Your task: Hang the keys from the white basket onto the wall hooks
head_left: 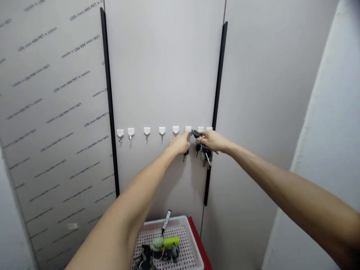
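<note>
A row of white adhesive hooks (pixel 147 131) runs across the pale cabinet door. My right hand (pixel 215 141) is closed on a bunch of keys (pixel 206 154), which dangles below its fingers. A black-headed key (pixel 196 134) sticks out from that hand toward the left. My left hand (pixel 179 144) is closed, its fingertips at the white hook (pixel 188 128) beside that key. What those fingers pinch is hidden. More keys (pixel 185 154) hang just under the left hand; how they are held I cannot tell.
Below, a white perforated basket (pixel 194 249) on a red surface (pixel 206 258) holds several keys (pixel 146 258), a yellow-green cylinder (pixel 171 242) and a marker (pixel 166 221) leaning on its rim. Long black handles (pixel 108 93) edge the door. White wall stands at the right.
</note>
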Motion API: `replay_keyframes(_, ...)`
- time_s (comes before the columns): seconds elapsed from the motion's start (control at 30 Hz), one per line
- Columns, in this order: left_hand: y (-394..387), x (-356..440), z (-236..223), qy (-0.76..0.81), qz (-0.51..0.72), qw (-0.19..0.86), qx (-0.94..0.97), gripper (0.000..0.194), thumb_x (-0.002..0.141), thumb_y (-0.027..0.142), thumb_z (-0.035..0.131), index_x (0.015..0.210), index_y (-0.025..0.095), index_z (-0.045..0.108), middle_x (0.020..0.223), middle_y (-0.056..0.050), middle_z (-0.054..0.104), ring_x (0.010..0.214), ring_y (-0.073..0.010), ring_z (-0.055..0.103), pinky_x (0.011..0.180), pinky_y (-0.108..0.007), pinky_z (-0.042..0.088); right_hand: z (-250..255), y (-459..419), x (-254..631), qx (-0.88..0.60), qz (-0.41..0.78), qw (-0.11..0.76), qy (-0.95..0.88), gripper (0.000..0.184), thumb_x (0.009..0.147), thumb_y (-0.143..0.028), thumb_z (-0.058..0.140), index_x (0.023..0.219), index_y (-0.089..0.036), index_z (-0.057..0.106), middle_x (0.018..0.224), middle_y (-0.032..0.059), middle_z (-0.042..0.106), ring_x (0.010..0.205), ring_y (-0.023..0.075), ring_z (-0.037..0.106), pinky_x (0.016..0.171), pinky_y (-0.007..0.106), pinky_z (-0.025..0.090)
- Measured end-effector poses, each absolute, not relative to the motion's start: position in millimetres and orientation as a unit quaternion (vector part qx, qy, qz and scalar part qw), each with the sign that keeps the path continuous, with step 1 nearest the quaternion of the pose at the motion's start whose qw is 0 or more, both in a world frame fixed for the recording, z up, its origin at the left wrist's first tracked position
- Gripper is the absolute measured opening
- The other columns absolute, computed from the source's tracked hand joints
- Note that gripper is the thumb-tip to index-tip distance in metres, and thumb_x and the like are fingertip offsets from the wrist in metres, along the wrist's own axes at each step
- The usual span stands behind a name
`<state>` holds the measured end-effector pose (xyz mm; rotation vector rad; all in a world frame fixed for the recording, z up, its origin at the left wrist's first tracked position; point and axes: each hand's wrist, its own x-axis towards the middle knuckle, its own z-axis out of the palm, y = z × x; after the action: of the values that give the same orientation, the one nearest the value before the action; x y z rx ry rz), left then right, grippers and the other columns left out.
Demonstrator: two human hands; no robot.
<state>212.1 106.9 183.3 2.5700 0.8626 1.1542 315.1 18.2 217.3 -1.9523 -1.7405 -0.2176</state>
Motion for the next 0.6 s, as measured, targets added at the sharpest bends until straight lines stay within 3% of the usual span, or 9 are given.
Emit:
replay_keyframes(0.1,106.6,212.7,175.3,0.305,0.388,0.089,0.865,0.049,0.059,0.015,0.044,0.107,0.022,0.038,0.079,-0.007,0.054,0.073,-0.0199,0.048,0.064,-0.030,0.035,241.4,25.3,305.6,-0.711,-0.154,0.271,-0.631,0.024,0.069,-0.027,0.036,0.081,-0.011,0.051,0.050,0.0007,0.048,0.038,0.0053,0.039,0.041,0.017,0.031)
replay_keyframes(0.27,106.9,194.7,158.6,0.292,0.404,0.171,0.850,0.046,0.060,0.015,0.041,0.106,0.017,0.038,0.062,-0.001,0.052,0.055,-0.0112,0.045,0.054,-0.022,0.035,246.5,30.7,286.6,-0.683,-0.135,0.321,-0.642,0.030,0.073,-0.031,0.031,0.091,-0.012,0.046,0.060,0.0025,0.052,0.038,0.0047,0.040,0.042,0.017,0.032)
replay_keyframes(0.43,100.5,145.9,97.3,0.262,0.300,0.273,0.876,0.027,0.061,0.016,0.037,0.084,0.013,0.052,0.046,0.004,0.042,0.042,-0.0062,0.037,0.045,-0.017,0.031,141.4,22.1,268.6,-0.626,-0.017,0.191,-0.756,0.030,0.070,-0.028,0.037,0.095,-0.014,0.046,0.060,0.0007,0.054,0.043,0.0055,0.042,0.045,0.016,0.032)
replay_keyframes(0.6,83.2,101.3,-0.7,0.338,0.225,0.287,0.867,0.024,0.064,0.020,0.035,0.079,0.015,0.053,0.052,0.002,0.048,0.047,-0.0074,0.040,0.048,-0.018,0.032,15.5,25.7,246.1,-0.629,0.047,0.098,-0.770,0.034,0.068,-0.028,0.039,0.100,-0.018,0.044,0.079,0.0058,0.058,0.068,0.0132,0.051,0.056,0.020,0.035)
